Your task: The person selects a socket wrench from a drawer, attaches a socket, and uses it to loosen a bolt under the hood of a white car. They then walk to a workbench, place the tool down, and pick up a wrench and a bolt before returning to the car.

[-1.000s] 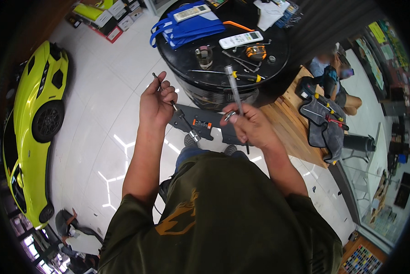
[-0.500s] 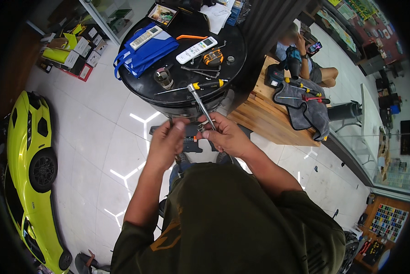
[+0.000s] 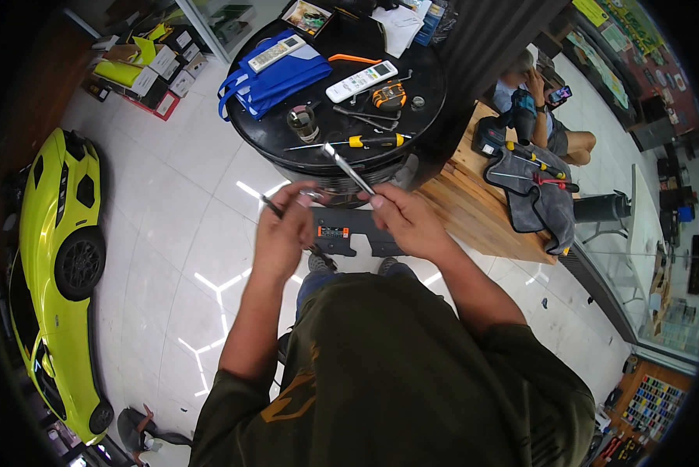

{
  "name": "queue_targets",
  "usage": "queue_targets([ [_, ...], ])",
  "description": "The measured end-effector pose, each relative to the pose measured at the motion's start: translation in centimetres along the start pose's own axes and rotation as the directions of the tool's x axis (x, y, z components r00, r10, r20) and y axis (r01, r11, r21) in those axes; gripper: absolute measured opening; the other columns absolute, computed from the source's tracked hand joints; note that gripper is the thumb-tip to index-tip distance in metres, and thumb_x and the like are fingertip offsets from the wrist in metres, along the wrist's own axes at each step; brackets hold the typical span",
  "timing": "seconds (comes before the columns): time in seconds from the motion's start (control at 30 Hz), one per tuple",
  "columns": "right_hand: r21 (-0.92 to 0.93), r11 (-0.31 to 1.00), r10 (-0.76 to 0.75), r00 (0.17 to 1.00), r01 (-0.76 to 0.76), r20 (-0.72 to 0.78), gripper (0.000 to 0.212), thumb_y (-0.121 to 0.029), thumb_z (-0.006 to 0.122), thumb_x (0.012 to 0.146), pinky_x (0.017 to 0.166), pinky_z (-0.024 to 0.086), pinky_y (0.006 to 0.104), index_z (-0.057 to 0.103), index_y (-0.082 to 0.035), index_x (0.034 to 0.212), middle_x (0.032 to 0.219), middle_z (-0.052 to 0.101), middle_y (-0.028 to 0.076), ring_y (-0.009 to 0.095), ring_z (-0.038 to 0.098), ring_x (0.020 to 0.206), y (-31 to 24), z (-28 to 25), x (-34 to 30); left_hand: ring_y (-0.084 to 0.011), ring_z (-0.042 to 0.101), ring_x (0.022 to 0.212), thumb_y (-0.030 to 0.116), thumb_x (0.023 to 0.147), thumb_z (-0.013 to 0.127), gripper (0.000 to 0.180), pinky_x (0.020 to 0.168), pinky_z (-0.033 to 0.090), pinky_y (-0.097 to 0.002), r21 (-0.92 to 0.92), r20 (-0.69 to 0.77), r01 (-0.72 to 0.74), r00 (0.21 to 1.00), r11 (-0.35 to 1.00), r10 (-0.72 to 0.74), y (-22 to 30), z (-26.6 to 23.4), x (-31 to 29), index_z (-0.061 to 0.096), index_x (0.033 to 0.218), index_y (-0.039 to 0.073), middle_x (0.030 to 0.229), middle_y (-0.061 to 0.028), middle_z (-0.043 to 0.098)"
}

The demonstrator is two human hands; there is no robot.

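Observation:
In front of my chest my left hand (image 3: pixel 284 229) is closed around a thin dark rod (image 3: pixel 270 205), whose kind I cannot make out. A small shiny metal piece (image 3: pixel 312 194) shows at its fingertips, smeared by motion. My right hand (image 3: pixel 411 222) grips a chrome wrench (image 3: pixel 351 171) by its shaft. The wrench slants up to the left, its short cross head near the drum's edge. Both hands are apart, before a round black drum top (image 3: pixel 260 144). A yellow and black screwdriver (image 3: pixel 365 142) lies on the drum beyond the wrench head.
The drum also carries a blue bag (image 3: pixel 287 78), white remote (image 3: pixel 361 81), orange tape measure (image 3: pixel 389 95) and glass (image 3: pixel 303 123). A wooden block (image 3: pixel 474 202) at the right bears a cordless drill (image 3: pixel 513 121) and grey cloth (image 3: pixel 520 187). A person (image 3: pixel 555 128) sits behind. A yellow-green car (image 3: pixel 69 187) stands left.
My hands have moved apart. The small shiny metal piece near my right fingers earlier now shows at my left fingertips. The view has shifted, so the drum sits farther right.

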State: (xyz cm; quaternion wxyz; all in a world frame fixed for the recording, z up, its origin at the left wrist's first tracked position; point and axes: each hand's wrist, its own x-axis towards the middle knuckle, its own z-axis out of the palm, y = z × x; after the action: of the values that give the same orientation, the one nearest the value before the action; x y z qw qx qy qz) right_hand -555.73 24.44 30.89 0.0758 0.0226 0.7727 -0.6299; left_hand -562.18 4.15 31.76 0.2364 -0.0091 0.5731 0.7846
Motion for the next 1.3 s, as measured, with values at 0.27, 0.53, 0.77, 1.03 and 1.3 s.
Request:
queue_targets([
  [0.27, -0.321, 0.943, -0.067, 0.996, 0.083, 0.059, 0.026, -0.023, 0.047, 0.096, 0.068, 0.045, 0.0459, 0.057, -0.001, 0.107, 0.083, 0.061, 0.022, 0.041, 0.058, 0.08, -1.7, 0.6, -2.3, -0.0026, 0.031, 0.05, 0.013, 0.094, 0.052, 0.024, 0.046, 0.026, -0.0186, 0.082, 0.037, -0.055, 0.998, 0.995, 0.053, 2.4, -1.3, 0.0, 0.055, 0.113, -0.001, 0.077, -0.0018, 0.053],
  [0.53, -0.31, 0.95, 0.011, 0.989, 0.035, 0.145, 0.029, -0.025, 0.046, 0.096, 0.073, 0.046, 0.0479, 0.058, -0.004, 0.112, 0.087, 0.062, 0.023, 0.042, 0.06, 0.083, 0.1, 1.2, -3.5, -0.0042, 0.041, 0.061, 0.022, 0.093, 0.056, 0.026, 0.054, 0.036, -0.0204, 0.442, 0.11, 0.007, 0.992, 0.897, -0.063, 1.8, -3.1, -1.5, 0.059, 0.111, 0.003, 0.074, 0.0043, 0.049],
  [0.77, -0.275, 0.961, 0.073, 0.957, 0.007, 0.279, 0.031, -0.029, 0.045, 0.097, 0.072, 0.047, 0.0472, 0.058, -0.003, 0.108, 0.085, 0.062, 0.022, 0.04, 0.061, 0.083, 0.4, 2.0, -3.9, -0.0053, 0.044, 0.061, 0.026, 0.096, 0.053, 0.028, 0.055, 0.048, -0.0243, 0.5, 0.117, 0.033, 0.987, 0.865, -0.106, 0.3, -4.5, -3.8, 0.057, 0.111, 0.003, 0.069, 0.0026, 0.049],
  [1.03, -0.428, 0.9, 0.086, 0.925, 0.087, 0.37, 0.028, -0.029, 0.043, 0.097, 0.071, 0.047, 0.049, 0.057, -0.005, 0.1, 0.084, 0.063, 0.018, 0.039, 0.061, 0.079, 0.3, 2.8, -2.9, -0.0065, 0.042, 0.055, 0.024, 0.096, 0.05, 0.024, 0.051, 0.039, -0.0249, 0.62, 0.115, 0.082, 0.974, 0.781, -0.193, -0.5, -7.6, -4.7, 0.058, 0.095, 0.001, 0.063, 0.0007, 0.051],
  [1.3, -0.5, 0.851, 0.132, 0.856, 0.16, 0.5, 0.027, -0.03, 0.041, 0.097, 0.07, 0.048, 0.0501, 0.052, -0.004, 0.094, 0.084, 0.064, 0.018, 0.039, 0.062, 0.079, -2.2, 4.2, -3.0, -0.0125, 0.041, 0.05, 0.026, 0.099, 0.042, 0.035, 0.048, 0.035, -0.0287, 0.703, 0.279, -0.156, 0.958, 0.694, -0.067, -0.9, -9.2, -7.0, 0.048, 0.076, 0.001, 0.056, -0.0044, 0.047],
])
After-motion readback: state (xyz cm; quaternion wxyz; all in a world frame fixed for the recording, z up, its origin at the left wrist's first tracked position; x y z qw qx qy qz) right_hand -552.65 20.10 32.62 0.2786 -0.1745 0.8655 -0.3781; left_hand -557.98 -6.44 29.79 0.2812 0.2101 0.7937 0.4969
